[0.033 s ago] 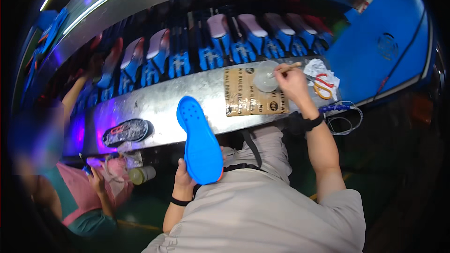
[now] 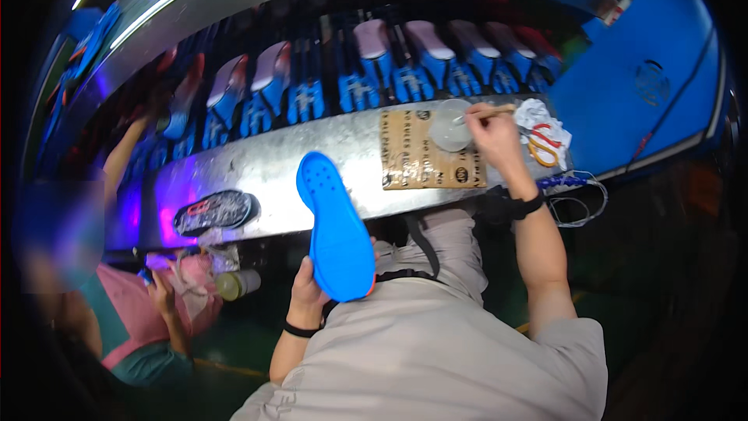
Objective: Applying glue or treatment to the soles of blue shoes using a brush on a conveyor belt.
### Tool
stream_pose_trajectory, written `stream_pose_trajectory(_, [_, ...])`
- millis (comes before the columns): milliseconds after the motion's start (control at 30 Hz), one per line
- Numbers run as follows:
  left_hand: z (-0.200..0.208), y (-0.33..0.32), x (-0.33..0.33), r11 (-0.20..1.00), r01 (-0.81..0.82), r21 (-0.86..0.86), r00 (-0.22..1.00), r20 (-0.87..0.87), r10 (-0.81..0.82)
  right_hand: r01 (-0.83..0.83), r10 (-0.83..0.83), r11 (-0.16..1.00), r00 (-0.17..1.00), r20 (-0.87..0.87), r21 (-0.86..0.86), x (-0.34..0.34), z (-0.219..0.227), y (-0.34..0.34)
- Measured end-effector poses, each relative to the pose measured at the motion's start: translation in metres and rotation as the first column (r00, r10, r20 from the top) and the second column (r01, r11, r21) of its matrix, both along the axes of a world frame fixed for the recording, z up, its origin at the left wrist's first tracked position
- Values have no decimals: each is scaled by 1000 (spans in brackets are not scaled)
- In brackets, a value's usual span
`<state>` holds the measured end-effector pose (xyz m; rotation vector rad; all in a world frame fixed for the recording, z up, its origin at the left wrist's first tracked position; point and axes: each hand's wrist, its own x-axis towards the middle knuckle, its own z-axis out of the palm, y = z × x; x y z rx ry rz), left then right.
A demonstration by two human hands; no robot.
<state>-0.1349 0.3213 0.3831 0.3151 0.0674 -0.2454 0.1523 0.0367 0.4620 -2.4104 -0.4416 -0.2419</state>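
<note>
My left hand [image 2: 306, 287] is closed around the heel end of a blue shoe sole [image 2: 341, 242], its thumb at the left edge. The sole is tilted up in front of my body, with several small holes at its narrower far end. At the right of the bench, my right hand [image 2: 495, 139] pinches a wooden-handled brush [image 2: 499, 111] at the edge of a translucent bowl [image 2: 450, 126]. The brush's tip is too blurred to make out. Beneath the bowl lies a piece of brown printed cardboard [image 2: 401, 164].
Yellow-and-red-handled scissors [image 2: 543, 148] lie by crumpled white paper [image 2: 536, 115] on the metal bench [image 2: 288, 206]. A dark shoe sole [image 2: 218, 213] rests at the left. Blue shoe holders [image 2: 305, 101] line the back. A co-worker's arm [image 2: 123, 152] reaches in from the left.
The whole view has shifted slightly. Both hands keep their grips, with the sole and brush held much as before.
</note>
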Motion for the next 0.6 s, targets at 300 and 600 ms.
stream_pose_trajectory(300, [26,23,26,928,-25,371,994,104,-15,-100,83,992,974,211,73,-25,6,17])
stream_pose_trajectory(600, [46,15,32,871,-33,491,996,93,-15,-531,559,746,827,54,402,-83,22,83])
